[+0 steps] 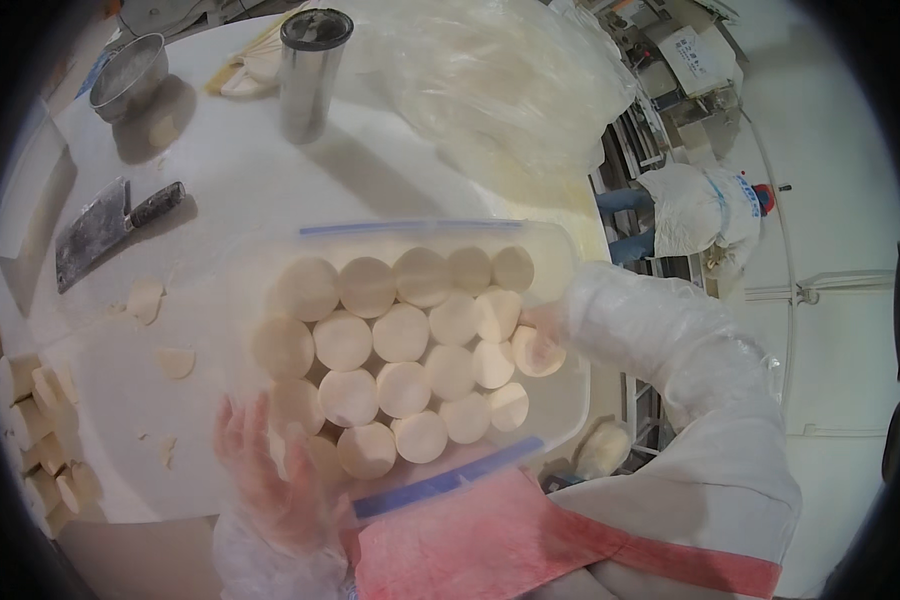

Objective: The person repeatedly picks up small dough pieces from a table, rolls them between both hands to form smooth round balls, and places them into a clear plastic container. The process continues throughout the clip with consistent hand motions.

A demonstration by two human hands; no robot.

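Note:
A translucent plastic box (pixel 565 425) with blue side strips lies in front of me, holding rows of pale, round, dough-like pieces (pixel 400 333). At its right end my right hand (pixel 545 325) is closed around the edge of one round piece (pixel 538 352); the fingertips are partly hidden. My left hand (pixel 275 475) is at the box's near left corner, fingers stretched out and apart, and nothing shows in its grasp. Whether it touches the wall is unclear. Clear plastic sleeves cover both forearms.
On the white table (pixel 220 330) are a cleaver (pixel 100 230), a metal bowl (pixel 130 80), a lidded steel tumbler (pixel 315 80) and dough scraps (pixel 175 362). Plastic sheeting (pixel 500 80) lies at the back. Cut pale pieces (pixel 45 430) are at far left. Another person (pixel 695 210) bends beside racks.

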